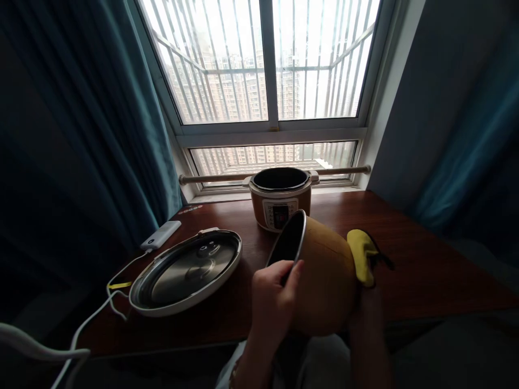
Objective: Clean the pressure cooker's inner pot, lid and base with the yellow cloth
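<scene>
Golden-tan, round-bellied cooking pot [326,275] is the thing to look at here, and it's tipped well over sideways between the hands, near the front edge of the dark reddish-brown wooden table [430,270]. Its axis runs across the person's front: dark open mouth toward the left, rounded base toward the right. So neither hand is really nearer, they've just got opposite ends. The bare left hand [275,294] is at the mouth, thumb and fingers pinching the silvery rim at its near side. The bare right hand [367,297] is round at the base end, mostly behind a yellow cloth with dark edging [360,254] that sits against the pot's outside. Can't tell how those fingers are set, or whether they're gripping the cloth or just backing it up. Also can't tell if the pot's underside touches the table or is held clear. Straight ahead, past the pot and toward the window, the brown-and-cream electric cooker [279,200] stands upright with its round top open, so the pot's mouth faces off to the cooker's left rather than lining up with it. Off to the left, well apart from the right hand, lies the round steel lid with a white rim [194,270], shiny face up.
</scene>
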`<action>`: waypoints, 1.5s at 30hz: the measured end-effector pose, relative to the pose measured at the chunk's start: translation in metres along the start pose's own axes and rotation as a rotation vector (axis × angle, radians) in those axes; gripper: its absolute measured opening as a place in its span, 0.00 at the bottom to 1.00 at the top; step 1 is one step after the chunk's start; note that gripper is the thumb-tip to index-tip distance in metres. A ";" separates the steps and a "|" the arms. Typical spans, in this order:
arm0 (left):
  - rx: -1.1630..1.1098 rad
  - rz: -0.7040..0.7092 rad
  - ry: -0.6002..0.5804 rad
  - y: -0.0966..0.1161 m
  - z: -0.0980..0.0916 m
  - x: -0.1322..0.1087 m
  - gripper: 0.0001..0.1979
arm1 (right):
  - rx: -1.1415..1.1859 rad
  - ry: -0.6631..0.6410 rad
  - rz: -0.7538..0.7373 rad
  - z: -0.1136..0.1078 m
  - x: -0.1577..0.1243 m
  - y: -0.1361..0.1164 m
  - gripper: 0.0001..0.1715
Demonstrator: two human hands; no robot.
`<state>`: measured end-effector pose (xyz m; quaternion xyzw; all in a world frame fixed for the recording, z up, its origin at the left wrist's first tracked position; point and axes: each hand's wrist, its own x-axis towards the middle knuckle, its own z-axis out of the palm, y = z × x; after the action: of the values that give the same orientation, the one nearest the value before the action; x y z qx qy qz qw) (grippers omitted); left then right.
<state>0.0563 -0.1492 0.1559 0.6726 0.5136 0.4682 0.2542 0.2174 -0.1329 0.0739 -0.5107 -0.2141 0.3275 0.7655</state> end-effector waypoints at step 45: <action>-0.289 0.014 0.239 -0.063 0.034 -0.012 0.17 | -0.803 -0.241 -0.801 0.095 -0.032 -0.040 0.15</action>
<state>0.0579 -0.1339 0.0850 0.5723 0.4630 0.6153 0.2821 0.1438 -0.1061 0.1479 -0.5995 -0.5838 -0.0388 0.5461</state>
